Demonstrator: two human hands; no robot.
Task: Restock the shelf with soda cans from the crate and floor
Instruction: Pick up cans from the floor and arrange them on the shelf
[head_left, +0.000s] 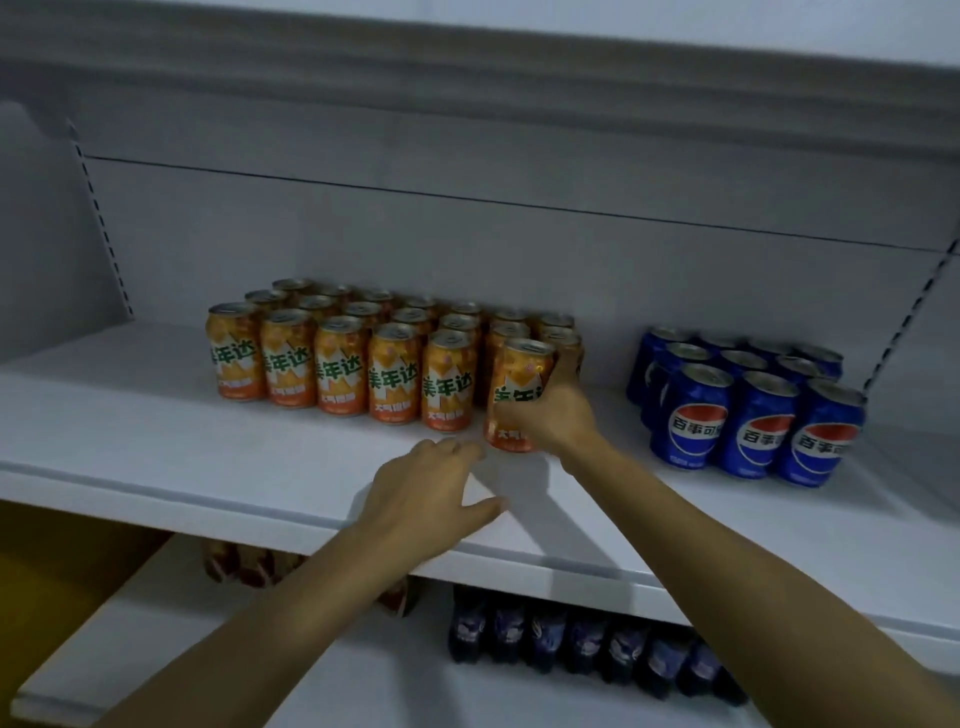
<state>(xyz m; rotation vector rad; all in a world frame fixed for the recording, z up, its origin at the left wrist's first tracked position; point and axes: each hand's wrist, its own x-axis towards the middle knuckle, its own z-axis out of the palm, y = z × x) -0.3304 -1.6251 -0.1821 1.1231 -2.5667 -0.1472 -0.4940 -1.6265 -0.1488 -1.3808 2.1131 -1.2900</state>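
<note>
My right hand (550, 415) grips an orange soda can (517, 371) that stands at the right end of the front row of orange cans (343, 364) on the white shelf (156, 431). Several rows of orange cans fill the space behind it. My left hand (431, 483) hovers open just in front of the held can, fingers spread over the shelf, holding nothing. A group of blue cola cans (748, 410) stands to the right, apart from the orange block.
The shelf above overhangs the cans. On the lower shelf (363, 675) stand dark blue bottles (597, 644) and some reddish packs (249, 564). A bare stretch of shelf lies left of the orange cans, and a gap separates orange from blue cans.
</note>
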